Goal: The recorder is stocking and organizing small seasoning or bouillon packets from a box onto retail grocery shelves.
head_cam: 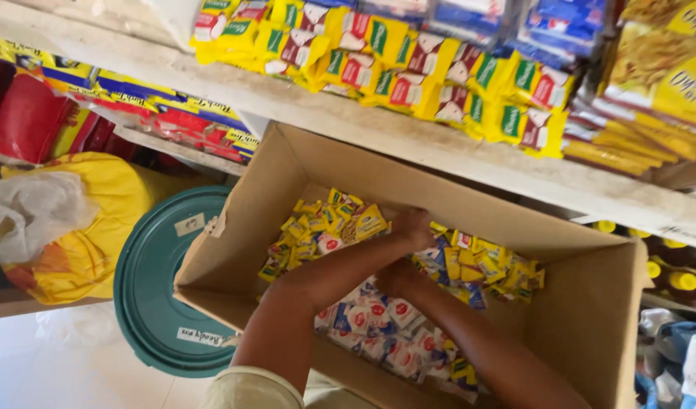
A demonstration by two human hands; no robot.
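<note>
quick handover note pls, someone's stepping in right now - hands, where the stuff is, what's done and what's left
Left hand: deep in the cardboard box, on the yellow sachets near the far wall; fingers hidden, so grip unclear.
Right hand: also in the box, lower, at the edge of the red-and-white sachets; fingers hidden too.
Box: open, sitting below the shelf, beside a green drum lid.
Done: the shelf already carries rows of yellow packets.
Left: the box bottom is covered with loose sachets, yellow ones toward the back, red-and-white ones in front.
</note>
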